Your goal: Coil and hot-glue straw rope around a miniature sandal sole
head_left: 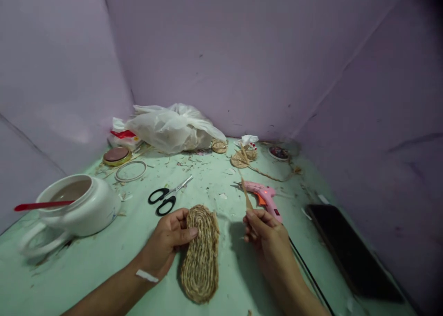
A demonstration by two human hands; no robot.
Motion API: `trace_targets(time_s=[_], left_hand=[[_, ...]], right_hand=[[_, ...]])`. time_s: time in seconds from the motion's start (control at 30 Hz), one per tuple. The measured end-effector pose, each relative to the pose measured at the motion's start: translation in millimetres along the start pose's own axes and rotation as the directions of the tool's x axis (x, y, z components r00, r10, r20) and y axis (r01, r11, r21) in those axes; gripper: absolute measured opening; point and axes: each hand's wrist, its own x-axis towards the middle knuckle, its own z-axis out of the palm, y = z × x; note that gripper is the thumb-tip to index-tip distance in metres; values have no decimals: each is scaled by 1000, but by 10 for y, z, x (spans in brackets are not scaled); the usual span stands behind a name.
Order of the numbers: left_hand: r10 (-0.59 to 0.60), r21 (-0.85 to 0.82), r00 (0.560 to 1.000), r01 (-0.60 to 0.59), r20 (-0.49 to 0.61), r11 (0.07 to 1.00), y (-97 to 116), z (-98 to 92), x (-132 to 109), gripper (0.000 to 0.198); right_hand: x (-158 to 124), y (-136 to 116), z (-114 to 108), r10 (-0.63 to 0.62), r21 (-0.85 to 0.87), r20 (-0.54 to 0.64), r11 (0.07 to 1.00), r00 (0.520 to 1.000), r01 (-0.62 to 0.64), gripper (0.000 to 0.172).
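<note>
Sole-shaped coil of braided fibre (pixel 200 265) sits at lower centre of the view, on or just above the pale green tabletop (pixel 138 290) (contact beneath cannot be told). Long axis runs near to far, almost straight away from the person; narrower rounded end points to the far wall (pixel 221 62), broader end toward the person. Braid rows follow that axis and turn round at each end. Left hand (pixel 171 240) partly closed on the coil's left edge at the far half: thumb laid on the upper face, fingers mostly hidden behind. Right hand (pixel 266 237) well apart from the coil, to its right; thumb and forefinger pinched together on 1 thin tan strip (pixel 246 198), other fingers curled. Strip stands roughly upright, tip away from the person, in front of the pink glue gun (pixel 261 191), whose nozzle points left. Scissors (pixel 169 199) lie beyond the left hand, 2 black finger loops nearer, blades angled far and right. Left side: white pot (pixel 98 210) with a red handle (pixel 44 205) across its rim. Right side: dark flat slab, phone-like (pixel 349 247). Far edge: translucent plastic bag (pixel 169 129), woven disc (pixel 238 159) to its right.
</note>
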Motion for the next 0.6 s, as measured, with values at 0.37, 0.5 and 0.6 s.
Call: trace_targets(time_s=[0.37,0.5,0.6], left_hand=[[-4,398,998,26,-56,917,62,93,-21,33],[-29,282,999,22,20,959,104,-7,9,33],[-95,180,992,79,81,980,102,-22,63,32]], right_hand=[[-39,173,44,-155,-97,32,983,987,158,26],[-77,232,26,-84,-8,74,996,994,85,28],[-54,193,13,-122,-7,39,992,992,122,26]])
